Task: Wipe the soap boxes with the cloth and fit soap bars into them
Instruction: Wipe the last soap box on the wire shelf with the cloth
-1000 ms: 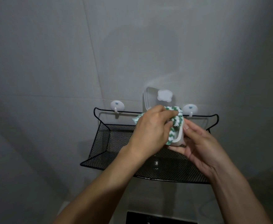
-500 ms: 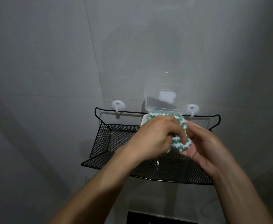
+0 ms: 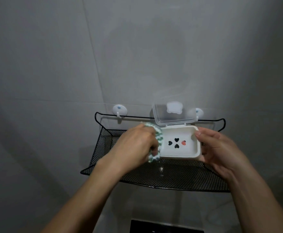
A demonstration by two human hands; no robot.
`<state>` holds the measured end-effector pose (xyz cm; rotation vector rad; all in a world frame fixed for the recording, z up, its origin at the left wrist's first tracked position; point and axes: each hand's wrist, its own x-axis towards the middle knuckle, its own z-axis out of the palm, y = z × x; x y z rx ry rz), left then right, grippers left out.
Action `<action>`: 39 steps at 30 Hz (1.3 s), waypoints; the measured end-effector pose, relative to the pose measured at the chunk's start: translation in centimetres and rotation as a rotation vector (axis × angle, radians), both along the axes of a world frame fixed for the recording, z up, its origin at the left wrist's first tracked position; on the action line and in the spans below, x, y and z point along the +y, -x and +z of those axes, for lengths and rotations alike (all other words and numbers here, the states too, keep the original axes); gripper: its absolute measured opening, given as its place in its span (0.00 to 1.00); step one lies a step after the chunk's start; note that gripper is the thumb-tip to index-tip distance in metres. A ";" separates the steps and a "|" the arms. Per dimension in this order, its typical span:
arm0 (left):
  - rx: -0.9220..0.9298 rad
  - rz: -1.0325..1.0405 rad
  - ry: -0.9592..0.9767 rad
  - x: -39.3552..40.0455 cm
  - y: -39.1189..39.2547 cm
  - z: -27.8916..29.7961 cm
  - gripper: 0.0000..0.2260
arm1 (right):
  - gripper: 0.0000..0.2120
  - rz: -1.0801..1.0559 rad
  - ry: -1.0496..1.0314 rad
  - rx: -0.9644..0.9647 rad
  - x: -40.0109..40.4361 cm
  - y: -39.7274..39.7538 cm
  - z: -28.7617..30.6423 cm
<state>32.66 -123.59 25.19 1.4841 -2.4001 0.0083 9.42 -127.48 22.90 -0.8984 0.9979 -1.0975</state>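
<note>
The left hand [image 3: 135, 147] covers most of the green-and-white cloth [image 3: 41, 142], and hides the left end of the white soap box [image 3: 179, 148]. Its fingers are curled round the cloth, which touches the box's left edge. The right hand [image 3: 221, 152] grips the box's right end, thumb on the rim. The box sits between both hands, its clear lid [image 3: 173, 115] hinged up at the far side, heart-shaped holes in its floor. Below lies a black mesh shelf [image 3: 171, 177], hung on two white wall hooks [image 3: 119, 110]; the right hook is partly behind the lid.
</note>
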 end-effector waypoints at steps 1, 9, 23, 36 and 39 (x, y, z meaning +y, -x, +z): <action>-0.002 0.020 -0.017 -0.2 -0.4 -0.4 0.08 | 0.07 -0.023 0.001 0.023 -0.1 0.1 0.1; -0.031 0.078 -0.220 -1.4 -2.1 -3.7 0.12 | 0.11 -0.069 0.056 0.185 -0.8 0.8 0.9; 0.510 0.153 0.000 -3.8 -4.1 4.6 0.11 | 0.10 0.065 0.251 0.392 -2.6 -0.2 1.8; 0.787 0.179 -0.326 -3.8 -4.3 3.2 0.10 | 0.15 0.052 0.304 0.335 -2.4 -0.3 2.7; 1.005 0.251 -0.422 -3.1 -4.8 2.3 0.09 | 0.26 0.015 0.295 0.196 -1.9 1.0 2.1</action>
